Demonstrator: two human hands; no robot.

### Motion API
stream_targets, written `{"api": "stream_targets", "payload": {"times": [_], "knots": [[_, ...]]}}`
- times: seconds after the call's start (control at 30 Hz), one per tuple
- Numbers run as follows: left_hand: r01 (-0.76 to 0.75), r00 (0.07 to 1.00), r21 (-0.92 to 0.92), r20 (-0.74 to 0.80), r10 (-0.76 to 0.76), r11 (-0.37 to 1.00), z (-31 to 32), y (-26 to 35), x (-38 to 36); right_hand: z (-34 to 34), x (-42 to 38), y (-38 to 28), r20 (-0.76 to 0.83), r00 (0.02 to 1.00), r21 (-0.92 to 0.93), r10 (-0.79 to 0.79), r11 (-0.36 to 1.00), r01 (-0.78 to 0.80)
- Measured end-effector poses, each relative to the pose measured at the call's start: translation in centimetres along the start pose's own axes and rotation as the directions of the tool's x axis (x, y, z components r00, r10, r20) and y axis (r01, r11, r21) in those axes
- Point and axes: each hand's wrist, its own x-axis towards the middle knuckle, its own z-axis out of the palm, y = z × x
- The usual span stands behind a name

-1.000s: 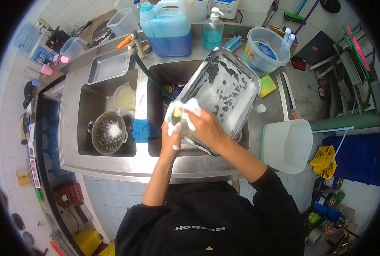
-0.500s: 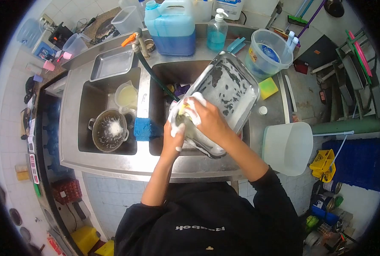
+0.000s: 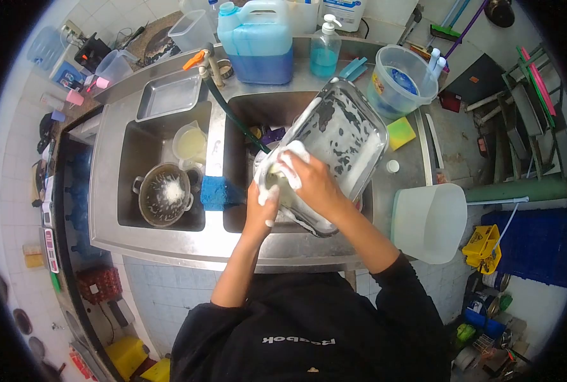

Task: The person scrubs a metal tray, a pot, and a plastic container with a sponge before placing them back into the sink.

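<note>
A soapy metal tray (image 3: 344, 137) lies tilted over the right sink basin (image 3: 258, 105). My left hand (image 3: 262, 207), foam on its fingers, is closed on something at the tray's lower left corner; suds hide what it grips. Beside it my right hand (image 3: 309, 181) is closed on a foam-covered scrubber (image 3: 288, 162) in front of the tray. A green hose (image 3: 229, 111) runs from the tap (image 3: 207, 63) into this basin. On the divider rests a blue scouring pad (image 3: 213, 193).
In the left basin are a soapy pot (image 3: 161, 195) and a jug of cloudy liquid (image 3: 191, 143). A yellow-green sponge (image 3: 400, 132), a clear bucket (image 3: 398, 83) and a white tub (image 3: 430, 223) stand right. Behind are a blue jug (image 3: 258, 48) and a pump bottle (image 3: 325, 51).
My right hand has shifted very slightly with the scrubber. The tray and my left hand are almost where they were.
</note>
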Motion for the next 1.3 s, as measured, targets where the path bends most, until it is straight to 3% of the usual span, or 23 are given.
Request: {"api": "stream_targets", "payload": {"times": [0.07,0.17,0.23,0.3,0.37,0.4,0.43,0.5,0.57,0.63,0.7,0.77,0.83,0.87,0.9,0.93,0.97,1.03,1.1,1.17,1.23,1.3], "knots": [[0.002,1.000,-0.018,-0.011,-0.002,1.000,0.1,-0.1,-0.1,0.1,-0.1,0.0,0.009,0.998,0.037,-0.061,0.997,0.061],[0.061,0.996,-0.021,-0.059,-0.062,0.998,0.0,-0.2,-0.5,-1.2,0.2,-0.2,-0.132,0.991,0.006,0.022,1.000,-0.022],[0.110,0.991,0.007,-0.081,-0.109,0.994,0.0,0.3,-0.6,-1.9,1.2,0.7,-0.401,0.895,0.079,0.194,0.981,-0.177],[0.068,0.996,0.071,-0.064,-0.064,0.995,0.1,0.1,-0.7,-2.7,2.4,1.9,-0.470,0.869,-0.040,0.156,0.979,-0.197],[0.034,0.998,0.072,-0.051,-0.030,0.997,0.4,-0.1,-0.6,-1.4,2.2,1.3,-0.407,0.910,-0.170,0.086,0.971,-0.168],[0.016,0.998,0.041,-0.054,-0.014,0.999,0.7,-0.2,-0.4,-0.3,1.9,0.9,-0.338,0.940,-0.116,0.037,0.990,-0.080],[-0.001,0.998,0.010,-0.059,0.002,1.000,0.8,-0.3,-0.2,0.5,0.9,-0.5,-0.252,0.965,-0.068,0.077,0.993,-0.097],[0.050,0.993,-0.064,-0.105,-0.057,0.997,0.5,-0.1,-0.1,2.0,-0.5,-1.2,-0.138,0.982,0.053,-0.126,0.990,0.134],[-0.013,0.993,0.079,-0.116,0.022,0.997,0.4,1.1,-0.2,1.0,0.4,-0.6,-0.152,0.970,0.011,-0.190,0.981,0.194],[-0.001,0.981,0.067,-0.193,0.014,0.998,-0.4,-1.2,-1.1,-0.9,2.2,2.2,-0.279,0.941,-0.013,0.191,0.979,-0.203],[0.005,0.984,0.109,-0.180,0.015,0.994,-0.6,-1.6,-1.9,-3.5,4.7,6.7,-0.516,0.829,-0.097,0.218,0.946,-0.309],[-0.001,0.997,0.210,-0.072,0.017,0.978,-0.6,0.4,-2.3,-5.4,6.3,9.1,-0.588,0.798,-0.089,0.132,0.970,-0.227],[0.048,0.996,0.201,-0.089,-0.031,0.978,-0.2,1.1,-2.5,-3.8,5.4,7.9,-0.564,0.792,-0.088,0.232,0.937,-0.337],[0.034,0.996,0.227,-0.089,-0.014,0.973,-0.1,0.7,-2.4,-3.2,4.9,4.5,-0.493,0.833,0.014,0.251,0.960,-0.281],[0.020,0.996,0.253,-0.087,0.002,0.967,-0.1,0.4,-2.4,-2.0,4.3,3.2,-0.458,0.883,-0.087,0.100,0.984,-0.157],[0.043,0.995,0.243,-0.102,-0.019,0.969,-0.3,0.4,-2.3,-0.9,3.1,1.8,-0.399,0.915,-0.025,0.063,0.997,-0.079],[0.064,0.992,0.231,-0.117,-0.038,0.971,-0.6,0.4,-2.0,-0.5,2.7,0.2,-0.383,0.924,0.047,-0.008,0.999,0.028],[0.057,0.997,0.195,-0.066,-0.045,0.979,-1.2,0.0,-1.7,-0.4,3.0,0.6,-0.409,0.911,0.055,-0.052,0.995,0.082],[-0.022,0.999,0.249,-0.035,0.032,0.968,-1.3,0.7,-2.0,-2.0,4.9,3.2,-0.470,0.872,0.022,0.139,0.989,-0.146],[0.034,0.999,0.233,0.028,-0.041,0.972,-1.4,0.5,-2.7,-4.2,7.4,6.4,-0.652,0.748,-0.107,0.123,0.962,-0.251],[0.070,0.995,0.185,0.056,-0.082,0.980,-1.2,0.1,-2.9,-4.3,8.0,7.1,-0.659,0.737,-0.086,0.150,0.958,-0.272],[-0.036,0.998,0.177,0.051,0.028,0.984,-0.9,-1.0,-2.6,-3.1,7.8,7.0,-0.648,0.753,-0.095,0.119,0.967,-0.235]]}}
